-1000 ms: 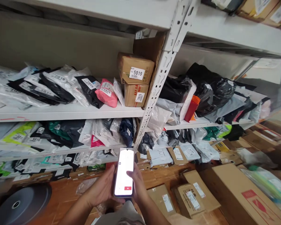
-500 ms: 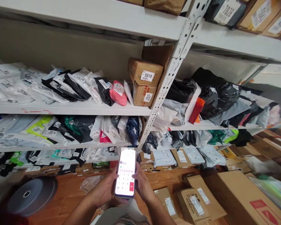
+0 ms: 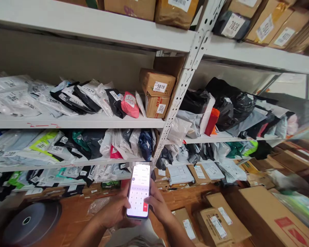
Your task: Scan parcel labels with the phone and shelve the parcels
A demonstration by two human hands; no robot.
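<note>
While the phone (image 3: 141, 182), keypad (image 3: 136, 198) lit, is held between left hand (image 3: 115, 207) and right hand (image 3: 157, 203), parcels (image 3: 130, 105) are shelved beyond both; cartons (image 3: 207, 221) are set on the floor (image 3: 76, 214), right of the right hand.

white shelves (image 3: 105, 122) ran left and right, a perforated upright (image 3: 189, 65) stood between, a dull wall (image 3: 92, 58) showed behind, brown floor (image 3: 74, 209) lay below

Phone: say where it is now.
In the head view, the phone sits low, just left of centre, held between the left hand and the right hand, in front of the white shelving.
</note>
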